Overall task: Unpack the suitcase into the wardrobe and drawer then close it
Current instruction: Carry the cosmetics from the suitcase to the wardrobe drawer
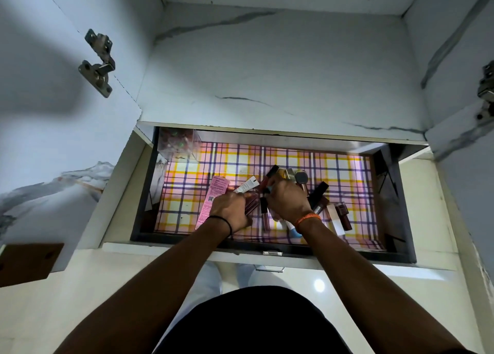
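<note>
The drawer (270,250) is pulled out below the wardrobe shelf, lined with a pink, yellow and purple checked sheet (294,158). Both hands are inside it. My left hand (230,210) is closed on a pink carton (212,202) and a white tube (247,185). My right hand (287,200) is closed around a bunch of lipstick and gloss tubes (272,172). More dark tubes (319,193) and a small maroon box (343,214) lie loose to the right of it. The suitcase is not in view.
A clear plastic box (177,142) sits in the drawer's back left corner. The wardrobe shelf (280,67) above is bare marble-patterned board. Open doors with metal hinges (97,62) stand at both sides. The floor below is pale tile.
</note>
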